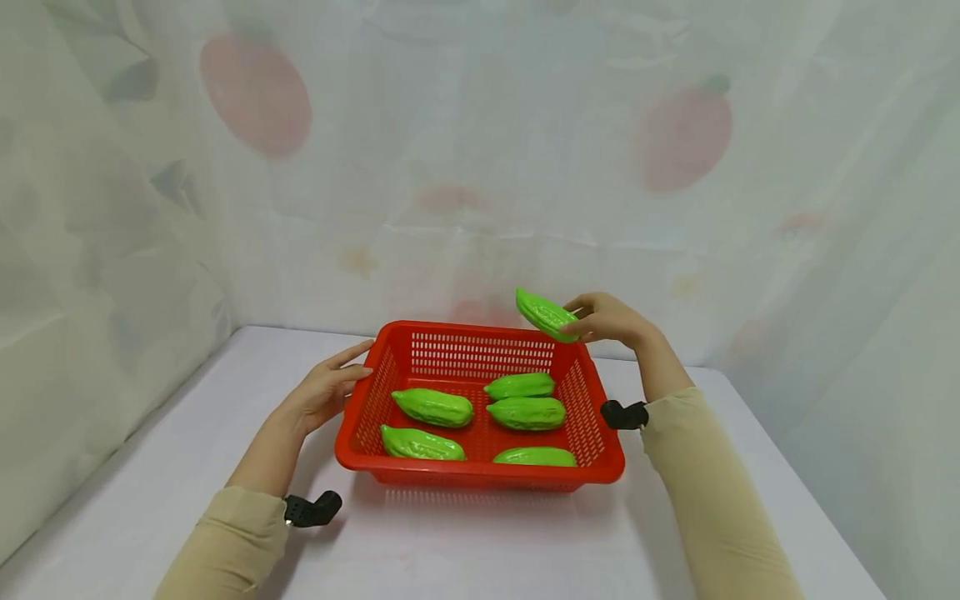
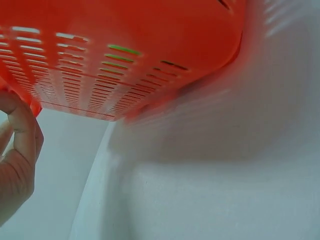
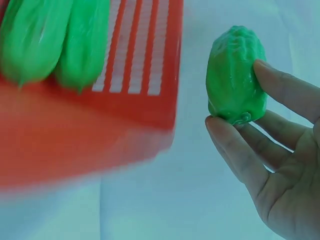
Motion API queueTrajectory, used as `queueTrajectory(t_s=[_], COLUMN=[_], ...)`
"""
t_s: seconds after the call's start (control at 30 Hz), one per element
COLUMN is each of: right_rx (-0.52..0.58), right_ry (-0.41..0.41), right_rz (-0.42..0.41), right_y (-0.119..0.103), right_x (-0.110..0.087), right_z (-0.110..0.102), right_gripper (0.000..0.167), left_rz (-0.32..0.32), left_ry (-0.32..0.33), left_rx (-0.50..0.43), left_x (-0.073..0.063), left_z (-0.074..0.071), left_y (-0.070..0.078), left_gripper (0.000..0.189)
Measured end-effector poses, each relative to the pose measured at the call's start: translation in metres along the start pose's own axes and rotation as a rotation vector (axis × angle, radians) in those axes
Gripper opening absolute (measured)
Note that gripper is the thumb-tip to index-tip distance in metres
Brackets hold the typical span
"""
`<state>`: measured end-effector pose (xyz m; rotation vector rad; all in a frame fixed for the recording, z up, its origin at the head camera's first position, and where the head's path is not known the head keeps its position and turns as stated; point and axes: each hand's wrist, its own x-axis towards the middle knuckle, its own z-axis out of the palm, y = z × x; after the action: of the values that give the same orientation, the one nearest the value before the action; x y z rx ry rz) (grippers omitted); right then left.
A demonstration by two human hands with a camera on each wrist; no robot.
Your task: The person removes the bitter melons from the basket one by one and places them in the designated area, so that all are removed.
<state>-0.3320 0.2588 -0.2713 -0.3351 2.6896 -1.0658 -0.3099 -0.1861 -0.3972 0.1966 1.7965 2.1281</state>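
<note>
A red plastic basket with slotted walls stands on the table. Several green bitter melons lie inside it, spread over both halves. My left hand holds the basket's left rim; the left wrist view catches its bent fingers at the wall's far end. Above the back right corner, my right hand pinches another bitter melon by one end, thumb on one side and fingers on the other. In the right wrist view that bitter melon is apart from the basket wall.
The white table extends around the basket. Behind it hangs a pale curtain with faded fruit prints, and similar cloth lines both sides. A small black camera is strapped to the left wrist, another to the right.
</note>
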Motion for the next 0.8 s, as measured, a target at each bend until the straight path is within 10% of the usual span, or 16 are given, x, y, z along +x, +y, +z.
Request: queueTrajectory(t_s=[0.8], right_rx=[0.082], right_ry=[0.109], right_rz=[0.183], right_y=[0.073], right_x=[-0.039], right_z=[-0.011], right_gripper=[0.066], left_rz=[0.004], left_ry=[-0.050], left_rx=[-0.115], left_x=[-0.001], left_z=[-0.008], left_y=[-0.004], left_gripper=[0.067])
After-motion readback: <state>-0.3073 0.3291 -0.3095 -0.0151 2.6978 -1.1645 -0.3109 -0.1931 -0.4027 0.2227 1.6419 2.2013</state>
